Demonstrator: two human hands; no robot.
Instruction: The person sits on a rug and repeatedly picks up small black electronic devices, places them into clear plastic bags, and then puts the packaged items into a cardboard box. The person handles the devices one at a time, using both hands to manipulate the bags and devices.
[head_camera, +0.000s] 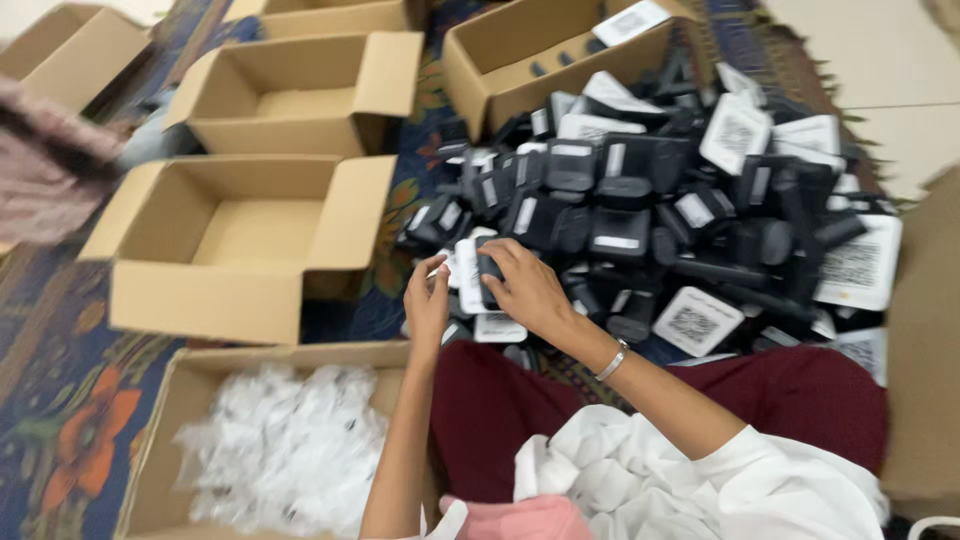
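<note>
Small black device (489, 272) at the pile's seven o'clock edge sits pinched between the left hand (428, 308), fingers closed on its white label side, and the right hand (527, 290), clamped over it, with open cardboard boxes (240, 240) at nine o'clock.

Both bare forearms reach forward from the near edge, wrists close together. The left hand (427, 303) is raised with its fingers curled inward. The right hand (525, 285), just beside it, lies palm down with fingers bent.
</note>
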